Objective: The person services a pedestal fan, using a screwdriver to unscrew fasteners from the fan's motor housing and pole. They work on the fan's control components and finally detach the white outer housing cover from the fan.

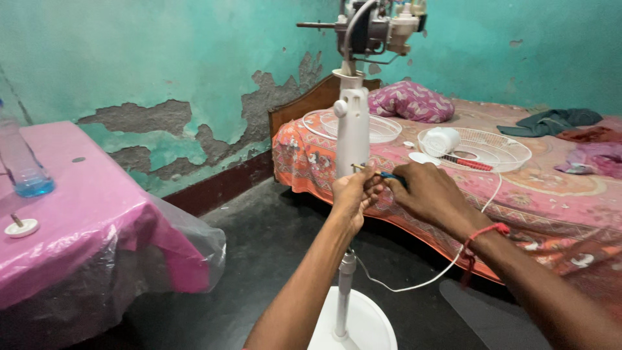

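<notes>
- White plastic pedestal fan stand, an upright column (352, 129) on a round white base (363, 327), stands on the dark floor; it serves as the landmark here.
- Bare fan motor head (372, 26), dark and off-white with a metal shaft pointing left, sits on top of the column; no blades or guard on it.
- Left hand (353, 194) closed around the column at mid height, fingers curled on the front; grip looks firm.
- Right hand (427, 191) just right of the column, close beside the left hand but not clasping it; it is clamped on a slim blue-handled screwdriver (389, 175), whose tip points left at the column; whether the tip touches the plastic I cannot tell.
- Red thread band (483, 236) on the right wrist.
- Thin white power cord (414, 282) loops from the lower pole out to the right and up toward the bed.
- Bed with an orange patterned sheet (551, 201) lies behind and right of the column; on it, a white wire fan guard (499, 152) holding a white cap and a red-handled tool; a second guard (379, 129) right behind the column; a magenta pillow (408, 100) beyond.
- Pink plastic-covered table (84, 207) well left of the column; clear bottle with blue liquid (23, 162) on it.
</notes>
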